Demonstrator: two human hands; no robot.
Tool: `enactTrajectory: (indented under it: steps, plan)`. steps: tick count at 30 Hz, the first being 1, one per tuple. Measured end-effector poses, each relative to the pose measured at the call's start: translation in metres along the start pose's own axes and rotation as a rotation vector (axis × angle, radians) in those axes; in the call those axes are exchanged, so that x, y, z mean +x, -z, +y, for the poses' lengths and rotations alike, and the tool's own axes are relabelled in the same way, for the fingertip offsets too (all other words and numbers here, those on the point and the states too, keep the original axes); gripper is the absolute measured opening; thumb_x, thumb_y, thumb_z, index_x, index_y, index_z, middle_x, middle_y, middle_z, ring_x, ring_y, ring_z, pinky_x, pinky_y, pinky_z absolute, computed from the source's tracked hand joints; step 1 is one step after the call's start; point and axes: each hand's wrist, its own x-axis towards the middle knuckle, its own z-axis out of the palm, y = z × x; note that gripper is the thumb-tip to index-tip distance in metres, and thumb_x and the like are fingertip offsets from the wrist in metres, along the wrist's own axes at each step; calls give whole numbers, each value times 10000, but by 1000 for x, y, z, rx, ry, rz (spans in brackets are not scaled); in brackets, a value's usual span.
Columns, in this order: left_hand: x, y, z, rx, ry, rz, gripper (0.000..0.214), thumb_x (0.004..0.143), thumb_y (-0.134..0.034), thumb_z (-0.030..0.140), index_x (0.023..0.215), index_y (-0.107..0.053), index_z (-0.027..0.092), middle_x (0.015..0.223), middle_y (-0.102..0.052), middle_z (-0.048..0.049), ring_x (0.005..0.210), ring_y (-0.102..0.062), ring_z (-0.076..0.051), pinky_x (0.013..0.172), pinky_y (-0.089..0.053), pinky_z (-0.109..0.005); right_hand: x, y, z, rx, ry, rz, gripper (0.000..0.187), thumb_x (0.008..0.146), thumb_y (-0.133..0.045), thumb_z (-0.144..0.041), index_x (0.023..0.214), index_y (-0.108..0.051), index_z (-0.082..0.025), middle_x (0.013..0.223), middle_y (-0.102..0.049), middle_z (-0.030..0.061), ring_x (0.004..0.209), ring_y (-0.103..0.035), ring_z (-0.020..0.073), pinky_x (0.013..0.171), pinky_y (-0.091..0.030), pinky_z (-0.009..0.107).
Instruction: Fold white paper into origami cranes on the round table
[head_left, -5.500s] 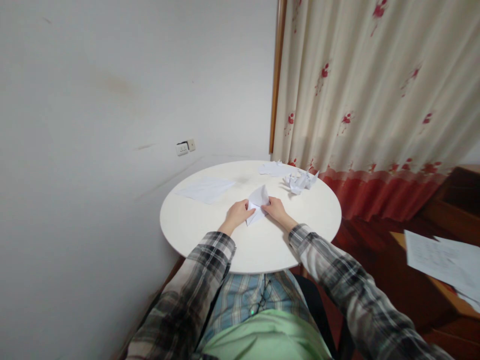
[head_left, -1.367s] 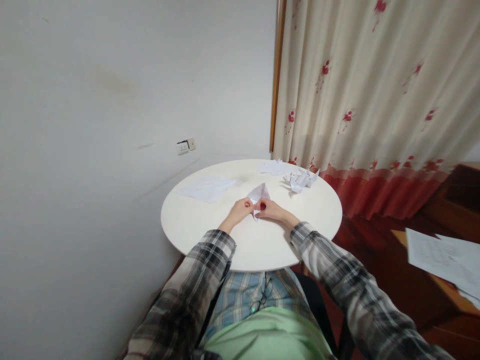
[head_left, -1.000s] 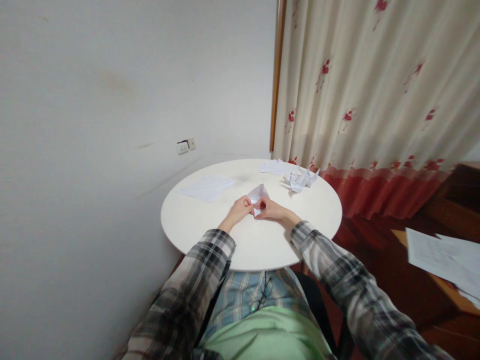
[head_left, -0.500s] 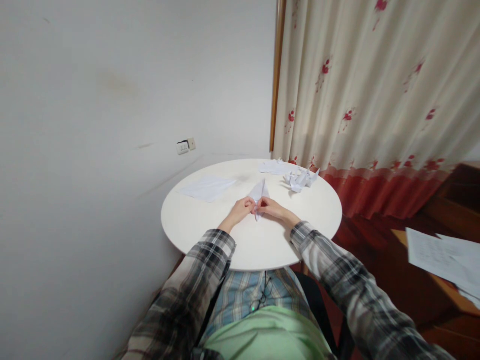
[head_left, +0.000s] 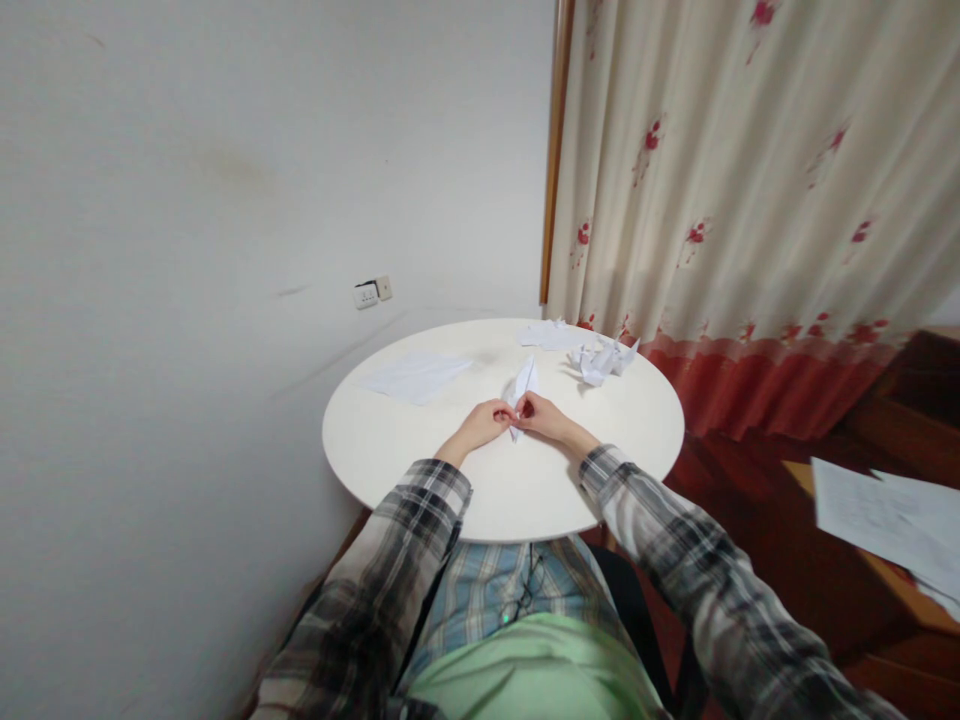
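A small folded white paper piece [head_left: 523, 385] stands narrow and pointed over the middle of a round white table [head_left: 420, 460]. My left hand [head_left: 484, 423] pinches its lower left side, fingers closed. My right hand [head_left: 541, 416] pinches the lower right side, also closed, and the two hands touch around the paper's base. Both forearms in plaid sleeves rest on the table's near half.
A flat white sheet [head_left: 415, 377] lies at the table's left. Crumpled and folded paper pieces [head_left: 600, 359] and a small flat scrap [head_left: 546, 335] sit at the far right, by a flowered curtain [head_left: 735, 200]. More sheets [head_left: 885, 520] lie on a wooden surface at right. A wall socket [head_left: 371, 292] is behind.
The paper has been folded narrower, from a broad flap to a slim upright point. My hands have drawn close together, pinching its base instead of pressing it flat.
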Motion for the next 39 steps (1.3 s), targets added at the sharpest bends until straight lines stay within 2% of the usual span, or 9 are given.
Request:
enactTrajectory:
  steps: [3,6,14,21,23,27,32,35,39]
  plan:
    - [-2,1,3,-30,14,-30,159,667,-501,108,754,-633,121,661,-565,-3,604,-475,-100,593,-376,-213,1,0,1,16,-1,3,202,615,-625,-220,743,-481,-161,663,-494,-44,599,-438,90,568,-340,214]
    - [-3,1,1,-70,31,-53,131,676,-566,192,785,-606,129,630,-515,20,588,-445,-96,565,-360,-212,1,0,0,31,-6,10,191,602,-616,-184,734,-479,-166,657,-492,-48,598,-441,91,571,-341,216]
    - [-1,3,-11,-181,55,-165,349,593,-686,306,862,-519,160,705,-498,35,644,-455,-104,616,-377,-233,-1,3,-3,43,-13,8,189,585,-613,-161,720,-480,-163,650,-493,-50,592,-433,90,577,-336,222]
    - [-2,4,-11,-157,67,-169,470,495,-753,292,874,-509,162,733,-493,33,669,-458,-109,624,-374,-235,-3,4,-7,43,-28,15,187,578,-606,-163,715,-480,-162,644,-492,-48,587,-429,92,575,-333,227]
    - [-2,3,-10,-152,63,-155,468,499,-752,327,860,-504,164,720,-496,35,656,-460,-111,606,-371,-234,-2,4,-6,40,-25,13,188,576,-610,-171,711,-479,-163,644,-494,-48,586,-429,93,576,-334,228]
    - [-2,2,-10,-156,72,-49,333,633,-651,412,788,-490,165,661,-484,39,614,-451,-108,572,-361,-231,-1,3,-2,33,-2,13,168,586,-605,-183,704,-486,-163,637,-495,-44,588,-433,95,571,-335,226]
    - [1,5,-18,-67,128,157,261,649,-638,332,785,-483,171,644,-491,38,611,-471,-116,589,-386,-245,1,2,2,55,0,-10,147,575,-608,-171,678,-503,-160,636,-501,-38,589,-438,94,577,-343,226]
    - [2,6,-23,-62,115,220,348,615,-670,270,898,-497,164,781,-565,-10,710,-527,-136,671,-427,-274,1,3,1,120,19,-79,151,562,-617,-174,663,-506,-156,628,-500,-38,583,-434,91,576,-344,226]
    - [4,5,-26,-135,49,156,508,610,-674,255,1074,-488,165,1085,-574,-82,927,-548,-176,815,-429,-325,-1,4,-2,214,65,-168,164,559,-632,-209,623,-492,-152,589,-470,-50,553,-401,78,557,-326,220]
